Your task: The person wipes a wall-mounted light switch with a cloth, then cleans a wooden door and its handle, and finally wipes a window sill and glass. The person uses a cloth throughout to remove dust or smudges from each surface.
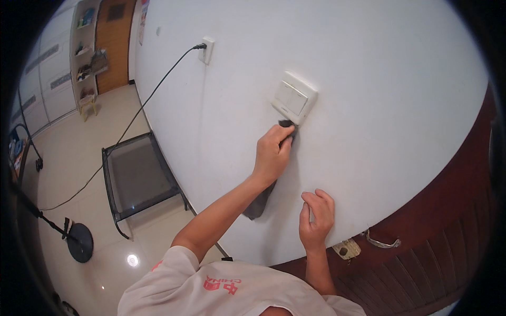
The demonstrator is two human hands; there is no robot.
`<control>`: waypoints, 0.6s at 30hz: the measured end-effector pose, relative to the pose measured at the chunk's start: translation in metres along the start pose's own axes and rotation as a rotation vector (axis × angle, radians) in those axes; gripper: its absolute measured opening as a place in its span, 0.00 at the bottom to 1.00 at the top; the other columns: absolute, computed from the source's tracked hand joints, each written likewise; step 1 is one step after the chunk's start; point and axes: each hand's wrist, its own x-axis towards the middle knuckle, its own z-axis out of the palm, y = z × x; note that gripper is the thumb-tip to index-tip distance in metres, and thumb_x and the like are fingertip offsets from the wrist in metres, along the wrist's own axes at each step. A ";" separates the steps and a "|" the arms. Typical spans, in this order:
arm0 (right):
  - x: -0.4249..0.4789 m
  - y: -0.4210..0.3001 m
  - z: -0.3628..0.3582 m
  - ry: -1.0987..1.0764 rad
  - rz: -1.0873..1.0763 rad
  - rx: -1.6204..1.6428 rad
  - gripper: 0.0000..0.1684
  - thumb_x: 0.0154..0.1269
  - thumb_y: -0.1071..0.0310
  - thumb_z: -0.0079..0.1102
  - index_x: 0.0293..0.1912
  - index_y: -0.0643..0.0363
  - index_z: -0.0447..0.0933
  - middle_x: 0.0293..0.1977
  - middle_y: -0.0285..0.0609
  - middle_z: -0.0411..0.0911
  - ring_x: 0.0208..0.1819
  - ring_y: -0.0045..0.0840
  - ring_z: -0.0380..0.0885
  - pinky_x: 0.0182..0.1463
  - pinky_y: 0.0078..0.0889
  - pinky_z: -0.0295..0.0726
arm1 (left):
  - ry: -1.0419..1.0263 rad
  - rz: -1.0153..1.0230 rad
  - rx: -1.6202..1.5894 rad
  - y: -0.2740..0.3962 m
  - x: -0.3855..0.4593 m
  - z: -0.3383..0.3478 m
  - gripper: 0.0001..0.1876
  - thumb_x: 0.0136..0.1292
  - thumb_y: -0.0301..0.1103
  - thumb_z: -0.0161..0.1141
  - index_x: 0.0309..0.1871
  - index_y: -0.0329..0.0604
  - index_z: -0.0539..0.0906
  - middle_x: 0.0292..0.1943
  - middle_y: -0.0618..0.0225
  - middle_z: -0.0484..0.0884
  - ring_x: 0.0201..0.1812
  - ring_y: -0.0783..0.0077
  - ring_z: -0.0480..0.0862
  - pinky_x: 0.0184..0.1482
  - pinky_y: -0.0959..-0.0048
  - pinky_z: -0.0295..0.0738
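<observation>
My left hand (274, 152) pinches a dark grey cloth (261, 203) between thumb and fingers. Its bunched upper end is at the lower corner of a white double wall switch (293, 98), and the rest hangs down behind my wrist and forearm. The switch sits tilted in this view on a white wall (375, 118). Lower and to the right, my right hand (317, 217) is held before the wall with its fingers bent, the thumb apart from them and nothing between them.
A black cord (146, 100) runs from a wall socket (206, 50) down over a black-framed stand (142, 175) on the tiled floor. A round black base (80, 243) stands at lower left. At right are a dark red door (419, 272), its metal handle (382, 241) and a lock plate (347, 249).
</observation>
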 end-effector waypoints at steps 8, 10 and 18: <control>-0.005 -0.012 -0.018 0.042 0.148 0.103 0.13 0.54 0.82 0.59 0.40 0.59 0.81 0.40 0.41 0.83 0.48 0.42 0.79 0.53 0.40 0.76 | 0.160 0.297 -0.006 0.050 0.035 0.013 0.09 0.61 0.19 0.55 0.44 0.33 0.81 0.35 0.55 0.80 0.34 0.56 0.81 0.38 0.68 0.74; -0.011 -0.013 -0.024 0.054 0.162 0.090 0.13 0.53 0.81 0.60 0.40 0.59 0.81 0.40 0.42 0.83 0.48 0.42 0.79 0.53 0.40 0.76 | 0.207 0.377 0.062 0.047 0.046 0.025 0.08 0.60 0.18 0.56 0.42 0.33 0.81 0.34 0.54 0.80 0.33 0.54 0.81 0.37 0.66 0.75; -0.054 -0.020 -0.028 0.039 0.463 0.359 0.32 0.54 0.73 0.67 0.60 0.61 0.71 0.55 0.51 0.75 0.58 0.45 0.74 0.61 0.40 0.73 | -0.442 -0.085 -0.309 0.093 -0.029 0.011 0.08 0.62 0.21 0.56 0.44 0.35 0.81 0.33 0.65 0.82 0.35 0.75 0.80 0.40 0.75 0.75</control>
